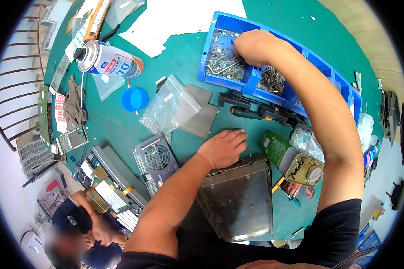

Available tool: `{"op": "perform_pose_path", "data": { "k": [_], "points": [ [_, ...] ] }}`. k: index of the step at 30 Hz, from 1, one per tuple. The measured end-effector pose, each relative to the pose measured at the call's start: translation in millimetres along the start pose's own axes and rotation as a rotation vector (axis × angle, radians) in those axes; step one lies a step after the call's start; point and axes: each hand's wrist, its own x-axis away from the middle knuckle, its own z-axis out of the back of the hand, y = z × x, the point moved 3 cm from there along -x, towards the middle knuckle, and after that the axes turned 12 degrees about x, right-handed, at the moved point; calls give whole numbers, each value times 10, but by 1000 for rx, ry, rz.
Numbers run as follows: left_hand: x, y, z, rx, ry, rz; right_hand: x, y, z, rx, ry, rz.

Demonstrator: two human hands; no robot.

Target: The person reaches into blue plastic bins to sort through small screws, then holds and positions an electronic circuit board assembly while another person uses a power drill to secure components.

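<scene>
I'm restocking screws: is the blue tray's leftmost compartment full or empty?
Partly filled: small metal screws lie scattered in the leftmost compartment, with blue floor showing between them.

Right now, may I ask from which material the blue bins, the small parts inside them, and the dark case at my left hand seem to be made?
Blue bins: probably moulded plastic, with a smooth, light sheen and even colour.
Small parts: likely metal, mostly silvery and glinting, some darker.
Dark case: apparently sheet metal, dullish; flat, smudged panel with thin edges.
</scene>
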Motion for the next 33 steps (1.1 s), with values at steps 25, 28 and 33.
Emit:
{"op": "perform_pose_path", "data": {
  "k": [25, 28, 33],
  "points": [
    [41, -7, -49, -64, -31, -5, 820, -397, -518, -107, 222, 356],
    [42, -14, -50, -77, -24, -3, 676, -338, -447, -167, 340, 269],
    [14, 10, -49, -39, -61, 27, 347, -345, -504, -112, 313, 96]
  ]
}}
